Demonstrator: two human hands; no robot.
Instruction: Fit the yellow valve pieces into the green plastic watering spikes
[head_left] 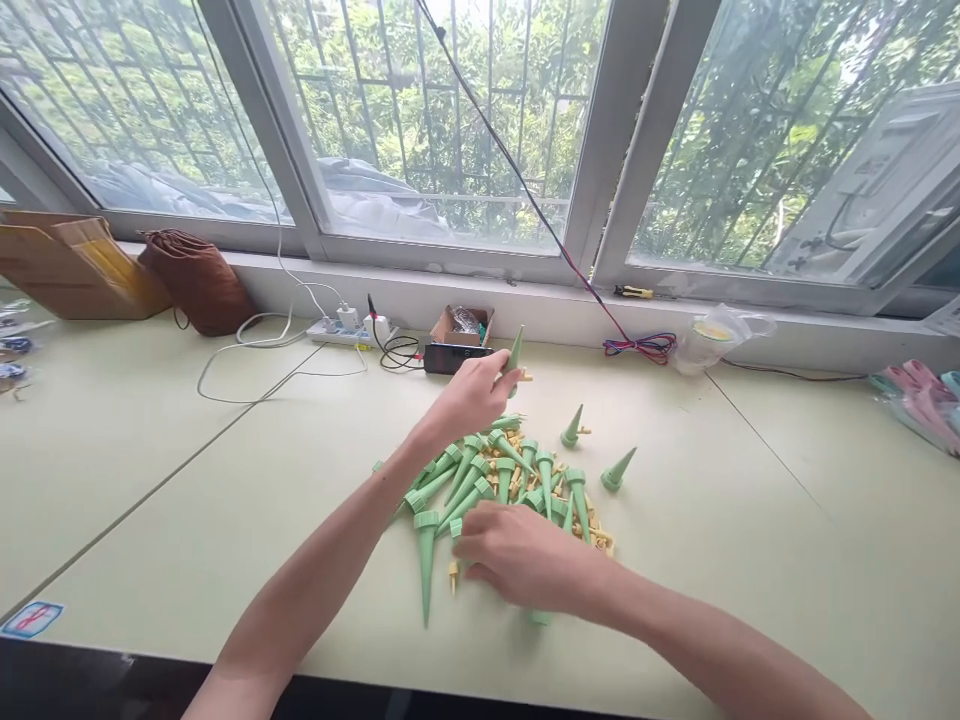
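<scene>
Head view: left hand (474, 390) holds green spike (517, 348), right hand (525, 555) — grip unclear — at near edge of pile (505, 468).

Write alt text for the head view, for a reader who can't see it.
The left hand holds up a green cone over a pale table while the right hand is at the near edge of piled green cones and yellow parts, before windows facing leafy trees.

Matt green plastic cones (426, 560); smooth pale tabletop (750, 560); cardboard box (82, 270); brown cloth bag (199, 280); clear glass windows (450, 120).
</scene>
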